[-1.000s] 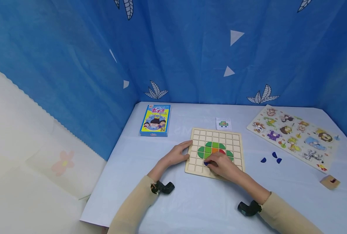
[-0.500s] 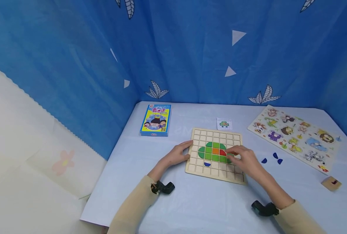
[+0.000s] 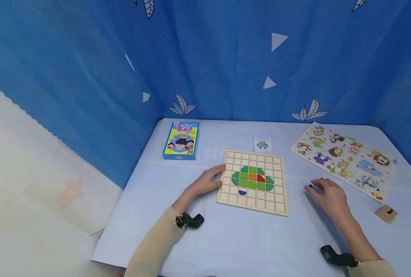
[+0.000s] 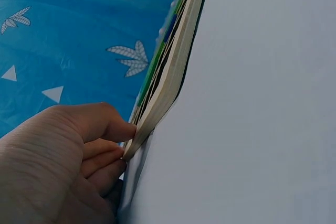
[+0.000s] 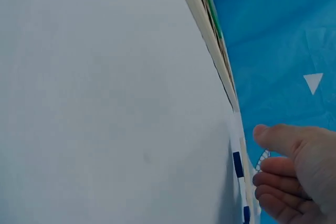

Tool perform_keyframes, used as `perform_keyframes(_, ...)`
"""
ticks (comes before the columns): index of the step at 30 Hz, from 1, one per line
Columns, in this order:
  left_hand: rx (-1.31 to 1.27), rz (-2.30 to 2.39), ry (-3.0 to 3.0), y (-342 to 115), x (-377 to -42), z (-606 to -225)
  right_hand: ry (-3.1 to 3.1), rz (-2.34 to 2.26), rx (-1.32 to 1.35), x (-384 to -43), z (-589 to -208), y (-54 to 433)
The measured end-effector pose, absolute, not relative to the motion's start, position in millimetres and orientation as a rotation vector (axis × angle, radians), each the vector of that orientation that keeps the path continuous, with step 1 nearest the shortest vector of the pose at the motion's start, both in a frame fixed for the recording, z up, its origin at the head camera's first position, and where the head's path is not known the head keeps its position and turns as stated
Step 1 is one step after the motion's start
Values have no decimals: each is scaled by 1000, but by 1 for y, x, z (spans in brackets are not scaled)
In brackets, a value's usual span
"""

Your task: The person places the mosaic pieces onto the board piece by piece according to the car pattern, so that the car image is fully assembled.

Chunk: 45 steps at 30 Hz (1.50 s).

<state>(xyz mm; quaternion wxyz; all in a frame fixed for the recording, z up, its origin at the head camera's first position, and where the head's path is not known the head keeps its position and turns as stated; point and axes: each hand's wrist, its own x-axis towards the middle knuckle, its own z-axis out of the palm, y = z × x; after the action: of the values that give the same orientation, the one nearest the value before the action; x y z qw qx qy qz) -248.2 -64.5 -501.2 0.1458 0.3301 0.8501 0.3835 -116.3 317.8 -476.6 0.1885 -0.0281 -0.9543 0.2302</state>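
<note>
A square wooden grid board lies mid-table, with green tiles, an orange tile and a red tile forming a rounded shape. One blue half-round piece sits in a cell below the green tiles. My left hand rests at the board's left edge, thumb and fingertips against it. To the right of the board, my right hand hovers over the loose blue pieces, thumb and fingers apart. From the head view it mostly hides them.
Behind the board lies a small pattern card. A yellow and blue box stands at the back left. An animal puzzle board fills the back right, with a wooden block near its front corner. Blue curtain hangs behind.
The right hand let go of the blue half-round piece on the board, then moved right to the loose blue pieces. My left hand stays at the board's edge.
</note>
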Motion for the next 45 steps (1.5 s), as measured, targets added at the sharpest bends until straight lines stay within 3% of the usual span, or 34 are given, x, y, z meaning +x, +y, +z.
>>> perform_keyframes(14, 935, 1092, 2459, -63, -246, -499, -2679, 635, -81, -122, -493, 312)
perform_keyframes(31, 980, 1111, 2465, -66, -245, -499, -2608, 715, 55, -127, -482, 304)
perform_keyframes(38, 960, 1111, 2458, -64, -246, -500, -2576, 882, 214, -155, -472, 274)
perform_keyframes(45, 958, 1117, 2447, -65, -246, -497, -2671, 1066, 411, -161, -453, 199)
